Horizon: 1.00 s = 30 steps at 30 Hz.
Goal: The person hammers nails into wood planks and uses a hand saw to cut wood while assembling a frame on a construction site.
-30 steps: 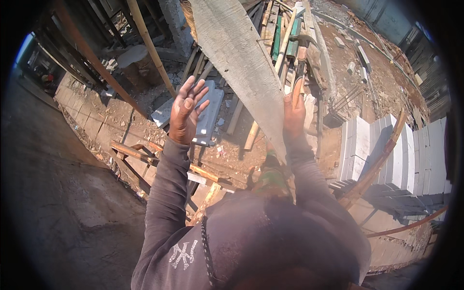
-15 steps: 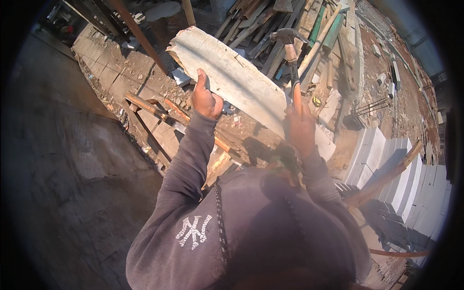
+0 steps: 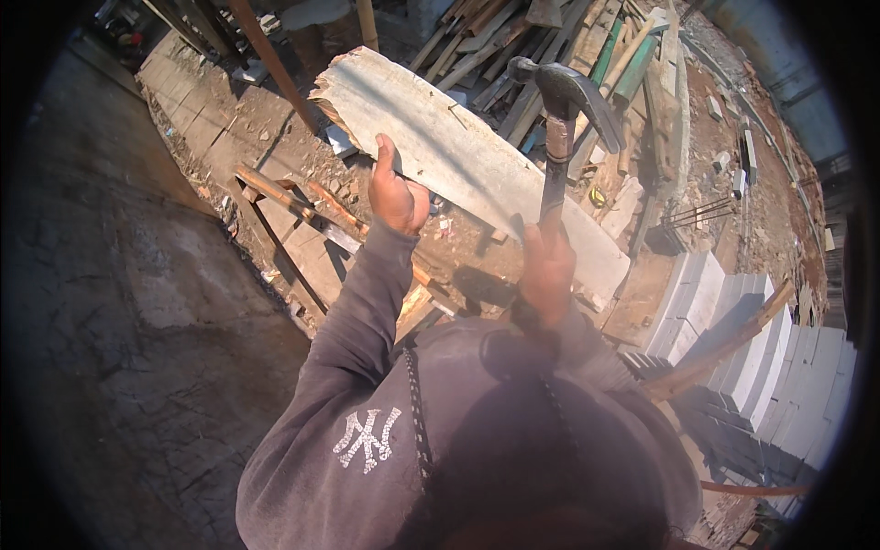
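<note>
Sunlit outdoor yard: cracked concrete floor (image 3: 137, 302) lies left of the rubble-strewn dirt (image 3: 458, 266); a scrap timber pile (image 3: 568, 46) rises beyond it, and stacked pale blocks (image 3: 761, 367) sit to its right.

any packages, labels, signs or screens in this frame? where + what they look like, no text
No packages, signs or screens to be seen.
Emblem: white interlocked-letter mark on the grey sleeve of the left arm, lower middle of the view.
Small yellow item: on the rubble right of the hammer; too small to tell whether it is a package.
Left hand grips the plank; right hand holds the hammer; neither carries a label.
</note>
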Each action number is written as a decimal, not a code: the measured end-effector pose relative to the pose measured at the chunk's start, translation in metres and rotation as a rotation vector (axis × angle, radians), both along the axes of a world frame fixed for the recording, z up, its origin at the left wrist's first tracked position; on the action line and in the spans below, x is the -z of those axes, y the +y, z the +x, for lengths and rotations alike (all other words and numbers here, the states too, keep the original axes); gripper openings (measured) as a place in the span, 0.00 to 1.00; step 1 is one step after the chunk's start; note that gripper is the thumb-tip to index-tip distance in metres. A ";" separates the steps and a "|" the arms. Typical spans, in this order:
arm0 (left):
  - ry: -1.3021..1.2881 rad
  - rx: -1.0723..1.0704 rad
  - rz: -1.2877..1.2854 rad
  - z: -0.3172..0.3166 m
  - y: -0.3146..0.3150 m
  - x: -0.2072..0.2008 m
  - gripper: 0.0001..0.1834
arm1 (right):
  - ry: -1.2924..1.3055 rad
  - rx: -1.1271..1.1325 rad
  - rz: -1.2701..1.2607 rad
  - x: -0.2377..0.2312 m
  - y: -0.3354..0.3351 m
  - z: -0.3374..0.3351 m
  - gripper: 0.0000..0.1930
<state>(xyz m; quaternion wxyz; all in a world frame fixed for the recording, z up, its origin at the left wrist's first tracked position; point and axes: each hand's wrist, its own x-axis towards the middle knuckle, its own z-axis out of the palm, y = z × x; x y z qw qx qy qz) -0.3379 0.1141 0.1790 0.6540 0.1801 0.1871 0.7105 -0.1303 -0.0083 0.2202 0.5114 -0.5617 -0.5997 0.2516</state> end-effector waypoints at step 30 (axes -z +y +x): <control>-0.131 0.213 0.981 -0.243 0.050 0.094 0.14 | 0.096 0.515 -0.505 0.141 -0.118 0.177 0.18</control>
